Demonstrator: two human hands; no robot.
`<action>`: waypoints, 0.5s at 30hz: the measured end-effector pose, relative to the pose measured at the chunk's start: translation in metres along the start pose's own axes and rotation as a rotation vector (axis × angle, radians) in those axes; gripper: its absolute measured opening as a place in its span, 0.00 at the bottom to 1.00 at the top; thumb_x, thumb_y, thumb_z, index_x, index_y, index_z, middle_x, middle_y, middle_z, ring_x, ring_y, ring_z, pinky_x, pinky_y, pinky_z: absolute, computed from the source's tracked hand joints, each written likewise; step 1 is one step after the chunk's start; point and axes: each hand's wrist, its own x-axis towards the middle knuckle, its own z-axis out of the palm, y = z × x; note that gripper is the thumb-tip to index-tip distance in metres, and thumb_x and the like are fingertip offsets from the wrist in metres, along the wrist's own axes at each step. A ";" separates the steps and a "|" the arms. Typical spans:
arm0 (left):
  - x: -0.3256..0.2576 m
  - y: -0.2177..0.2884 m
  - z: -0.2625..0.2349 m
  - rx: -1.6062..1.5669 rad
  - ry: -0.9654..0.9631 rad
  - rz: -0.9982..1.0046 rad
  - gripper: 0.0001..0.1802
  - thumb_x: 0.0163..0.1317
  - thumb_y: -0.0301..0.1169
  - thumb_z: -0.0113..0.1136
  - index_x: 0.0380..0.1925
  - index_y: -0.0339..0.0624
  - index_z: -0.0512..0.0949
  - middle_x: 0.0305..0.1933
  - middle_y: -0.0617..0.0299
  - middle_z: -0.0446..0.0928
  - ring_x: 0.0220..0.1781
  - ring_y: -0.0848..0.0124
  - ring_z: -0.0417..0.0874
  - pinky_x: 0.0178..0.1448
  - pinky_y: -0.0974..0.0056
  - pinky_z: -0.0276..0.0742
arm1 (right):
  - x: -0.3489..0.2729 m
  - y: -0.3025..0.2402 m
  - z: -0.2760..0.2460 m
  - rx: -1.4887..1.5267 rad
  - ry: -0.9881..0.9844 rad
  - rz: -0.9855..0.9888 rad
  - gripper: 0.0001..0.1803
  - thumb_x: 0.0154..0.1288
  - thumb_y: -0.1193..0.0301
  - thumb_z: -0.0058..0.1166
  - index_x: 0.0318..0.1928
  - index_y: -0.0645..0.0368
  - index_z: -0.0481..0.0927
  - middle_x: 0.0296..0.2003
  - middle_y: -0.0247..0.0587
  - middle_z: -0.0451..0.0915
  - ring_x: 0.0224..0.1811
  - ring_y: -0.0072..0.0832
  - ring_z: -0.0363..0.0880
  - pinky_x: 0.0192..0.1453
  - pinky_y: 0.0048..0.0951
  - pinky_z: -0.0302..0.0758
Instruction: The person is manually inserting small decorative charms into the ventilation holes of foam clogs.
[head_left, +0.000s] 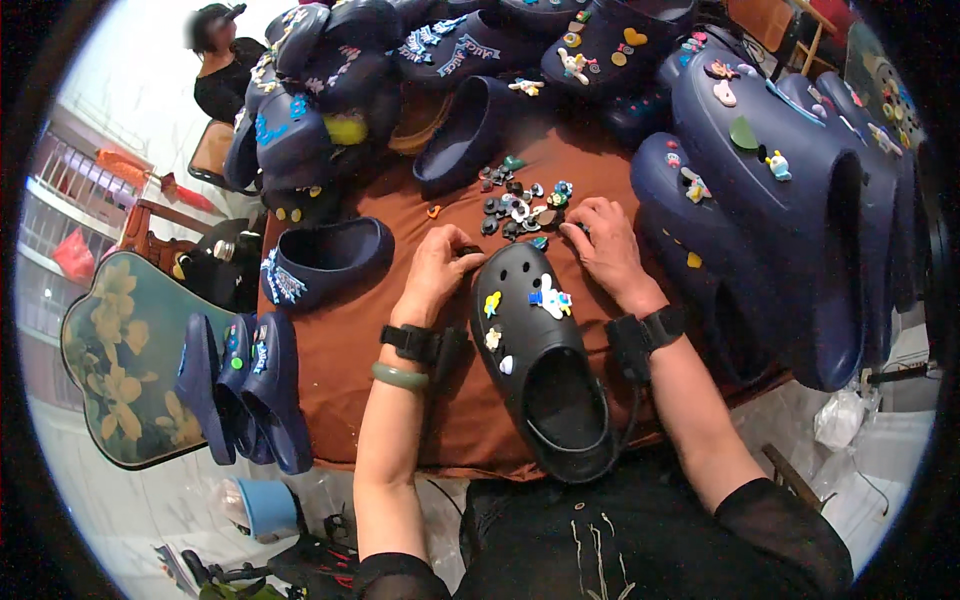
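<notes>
A black clog (540, 330) lies in front of me, toe pointing away and heel against my dark top. Small charms sit in some of its holes, among them a white rabbit-like charm (551, 298); other holes are bare. Beside the toe on the left, my left hand (432, 268) is closed, fingertips pinched at a small dark piece I cannot make out. Across the toe, my right hand (607, 245) curls its fingers together beside the loose charms; what they hold is mostly hidden. Beyond the toe spreads a pile of small charms (519, 208), black, white and coloured.
Many navy clogs (750, 130) with charms are heaped along the right and far sides of the brown cloth-covered table (350, 380). A single navy clog (330, 262) lies to the left, others stand at the left edge (270, 385). A chair, a blue bin (267, 507) and another person are beyond.
</notes>
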 end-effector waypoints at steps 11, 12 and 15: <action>-0.032 0.079 -0.026 -0.692 0.043 -0.357 0.06 0.54 0.22 0.67 0.33 0.35 0.80 0.29 0.66 0.79 0.31 0.79 0.79 0.34 0.75 0.73 | -0.001 0.000 0.000 -0.012 -0.034 0.038 0.07 0.59 0.66 0.60 0.33 0.55 0.79 0.38 0.37 0.74 0.44 0.38 0.71 0.48 0.39 0.69; -0.032 0.080 -0.026 -0.569 0.055 -0.303 0.07 0.52 0.20 0.67 0.33 0.35 0.83 0.29 0.67 0.78 0.31 0.79 0.78 0.34 0.75 0.71 | -0.001 -0.001 0.000 -0.011 -0.033 0.039 0.07 0.59 0.66 0.60 0.33 0.55 0.79 0.38 0.37 0.74 0.44 0.38 0.71 0.48 0.39 0.69; -0.040 0.087 -0.023 -0.303 0.116 0.045 0.09 0.50 0.17 0.67 0.33 0.36 0.84 0.30 0.67 0.77 0.31 0.78 0.77 0.34 0.73 0.71 | -0.002 0.000 0.001 -0.003 -0.024 0.028 0.08 0.58 0.66 0.60 0.34 0.55 0.78 0.38 0.38 0.73 0.44 0.38 0.71 0.48 0.38 0.68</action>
